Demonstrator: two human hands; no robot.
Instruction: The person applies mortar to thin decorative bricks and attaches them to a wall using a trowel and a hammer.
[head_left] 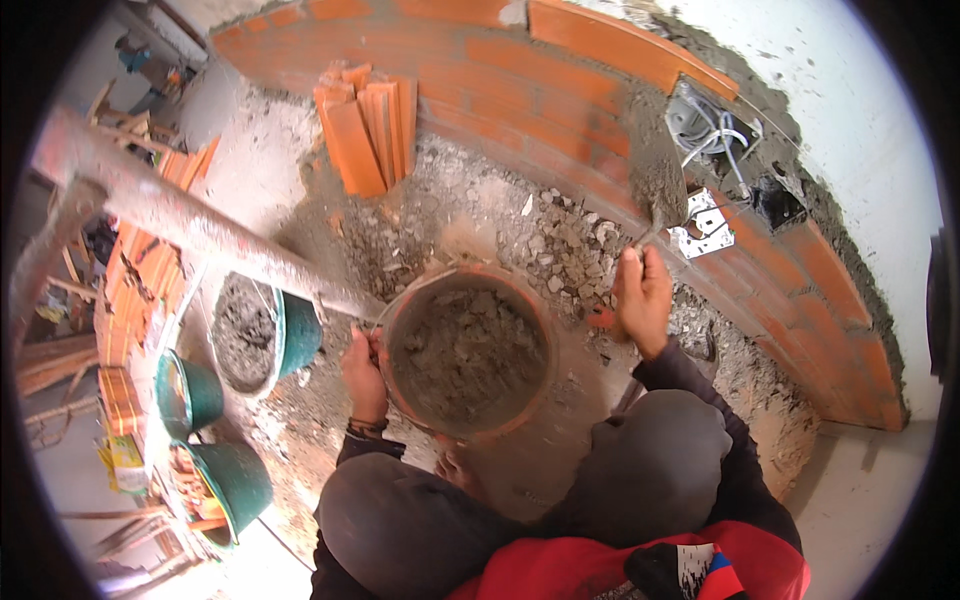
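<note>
My left hand (364, 376) grips the left rim of a round orange-brown tub (547, 355), which holds grey wet mortar (465, 345) and stands on the floor before my knees. Raised to the right of it, my right hand (642, 300) is closed round a trowel (652, 236). Only the thin neck of the trowel shows clearly; its handle is inside my fist, and its tip meets grey mortar (655, 165) smeared on the low brick wall (540, 125). Close to that tip are a white socket plate (703, 226) and a wall opening with coiled grey cables (710, 130).
Thin orange bricks (368, 135) stand against the wall. A slanting metal pole (220, 235) crosses at left, its lower end near the tub. Left of me are a green bucket of mortar (298, 330) and two more green buckets (238, 485). Rubble (560, 240) lies along the wall.
</note>
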